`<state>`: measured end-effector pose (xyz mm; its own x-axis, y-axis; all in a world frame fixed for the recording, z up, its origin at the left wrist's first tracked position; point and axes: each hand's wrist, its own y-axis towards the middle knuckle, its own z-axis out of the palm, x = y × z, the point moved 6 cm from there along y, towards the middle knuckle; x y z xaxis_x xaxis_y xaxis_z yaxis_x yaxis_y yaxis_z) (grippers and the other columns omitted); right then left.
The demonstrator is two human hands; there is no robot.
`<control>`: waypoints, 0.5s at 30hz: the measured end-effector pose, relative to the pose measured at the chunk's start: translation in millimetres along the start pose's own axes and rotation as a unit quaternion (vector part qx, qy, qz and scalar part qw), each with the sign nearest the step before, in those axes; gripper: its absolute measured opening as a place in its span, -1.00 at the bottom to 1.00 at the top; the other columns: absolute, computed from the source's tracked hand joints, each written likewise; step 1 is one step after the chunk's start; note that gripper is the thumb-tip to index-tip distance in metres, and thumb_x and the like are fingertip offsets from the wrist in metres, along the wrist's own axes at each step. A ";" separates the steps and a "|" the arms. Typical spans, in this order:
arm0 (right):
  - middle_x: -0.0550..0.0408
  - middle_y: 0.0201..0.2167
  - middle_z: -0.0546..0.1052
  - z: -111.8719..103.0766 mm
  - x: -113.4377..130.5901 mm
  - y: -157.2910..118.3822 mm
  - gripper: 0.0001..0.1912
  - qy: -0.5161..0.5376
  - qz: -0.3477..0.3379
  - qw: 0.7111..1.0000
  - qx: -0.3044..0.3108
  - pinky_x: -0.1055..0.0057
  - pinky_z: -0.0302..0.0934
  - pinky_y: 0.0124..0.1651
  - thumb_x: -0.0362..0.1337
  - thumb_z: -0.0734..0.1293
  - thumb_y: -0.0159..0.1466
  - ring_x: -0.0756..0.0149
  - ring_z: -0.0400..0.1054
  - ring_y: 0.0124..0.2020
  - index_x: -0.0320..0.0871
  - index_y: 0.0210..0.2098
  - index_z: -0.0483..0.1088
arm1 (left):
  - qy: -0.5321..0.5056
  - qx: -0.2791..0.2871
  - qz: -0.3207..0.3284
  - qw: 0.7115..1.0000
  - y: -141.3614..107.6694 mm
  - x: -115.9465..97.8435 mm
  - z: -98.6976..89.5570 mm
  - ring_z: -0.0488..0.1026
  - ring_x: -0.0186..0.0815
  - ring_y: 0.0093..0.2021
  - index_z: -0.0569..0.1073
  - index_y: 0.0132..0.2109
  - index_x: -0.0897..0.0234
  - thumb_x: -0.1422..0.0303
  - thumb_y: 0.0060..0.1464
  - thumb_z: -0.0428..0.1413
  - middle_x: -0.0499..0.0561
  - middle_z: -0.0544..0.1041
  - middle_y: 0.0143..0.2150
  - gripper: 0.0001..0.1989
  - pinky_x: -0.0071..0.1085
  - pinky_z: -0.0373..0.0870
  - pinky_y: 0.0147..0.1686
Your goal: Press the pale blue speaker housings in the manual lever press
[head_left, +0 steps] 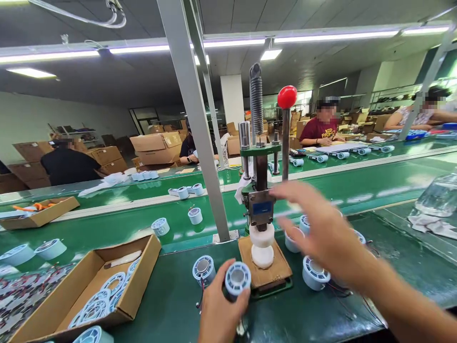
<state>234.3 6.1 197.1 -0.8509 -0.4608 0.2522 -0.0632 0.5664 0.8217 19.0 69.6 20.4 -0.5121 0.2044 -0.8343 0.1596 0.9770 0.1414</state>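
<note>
My left hand grips a light-blue round plastic housing with a grey disc at its centre, just in front of the press. My right hand is raised to the right of the press, blurred, with its fingers apart and nothing visible in it. The hand press has a red-knobbed lever and a white pad above a white round seat. A second blue housing with wires stands left of the press. More housings stand under and beside my right forearm.
A cardboard box of blue rings stands at left, beside a pile of small wired parts. Behind the press runs a green conveyor carrying several housings. A grey post rises left of the press. Co-workers sit across the line.
</note>
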 end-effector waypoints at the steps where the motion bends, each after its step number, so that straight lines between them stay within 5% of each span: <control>1: -0.09 0.05 0.44 -24.7 -5.4 37.1 -0.57 -0.023 -0.017 0.998 -0.060 0.12 0.26 0.19 -0.37 0.27 0.23 0.14 0.33 0.11 -0.20 0.10 0.33 | -0.017 0.007 0.010 1.000 13.9 -14.0 -1.0 0.53 -0.08 -0.02 0.44 0.07 0.23 0.27 -0.14 0.18 0.06 0.60 0.00 -0.45 -0.23 0.41 0.04; 4: -0.16 0.02 0.43 -61.4 -30.0 129.7 -0.54 -0.057 0.012 0.986 -0.159 0.13 0.23 0.16 -0.34 0.30 0.26 0.15 0.34 0.03 -0.29 0.15 0.31 | -0.089 0.035 0.041 0.995 48.1 -44.6 13.7 0.51 -0.06 -0.03 0.45 0.06 0.28 0.32 -0.16 0.22 0.12 0.59 -0.01 -0.45 -0.19 0.38 0.04; 8: 0.02 -0.38 0.52 -46.6 -65.0 199.9 -0.75 0.029 0.056 0.987 -0.147 0.27 0.35 -0.14 -0.36 0.17 0.32 0.34 0.42 -0.38 -0.28 -0.16 0.47 | -0.148 0.078 0.071 0.983 69.3 -54.6 52.6 0.53 -0.11 -0.07 0.45 0.02 0.37 0.37 -0.17 0.23 0.16 0.60 -0.04 -0.48 -0.26 0.43 -0.01; 12: 0.09 -0.56 0.44 -27.0 -82.4 212.7 -0.70 0.160 0.128 0.977 -0.062 0.49 0.22 -0.54 -0.43 0.09 0.27 0.49 0.28 -0.67 -0.25 -0.45 0.40 | -0.169 0.121 0.089 0.974 65.2 -51.7 70.4 0.54 -0.14 -0.06 0.44 0.03 0.40 0.35 -0.11 0.22 0.19 0.59 -0.01 -0.50 -0.30 0.45 -0.02; 15: 0.06 -0.42 0.48 -48.3 -62.8 177.9 -0.71 0.182 0.118 0.971 -0.099 0.50 0.22 -0.54 -0.39 0.10 0.32 0.50 0.33 -0.61 -0.24 -0.36 0.43 | -0.141 0.136 0.101 0.975 64.8 -50.7 49.9 0.53 -0.16 -0.02 0.42 0.11 0.33 0.36 -0.10 0.25 0.16 0.58 0.03 -0.44 -0.33 0.46 -0.03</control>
<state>301.6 102.8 352.1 -0.5869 -0.5651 0.5798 0.2429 0.5603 0.7919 97.4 119.6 45.3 -0.1997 0.3289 -0.9230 0.4715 0.8580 0.2037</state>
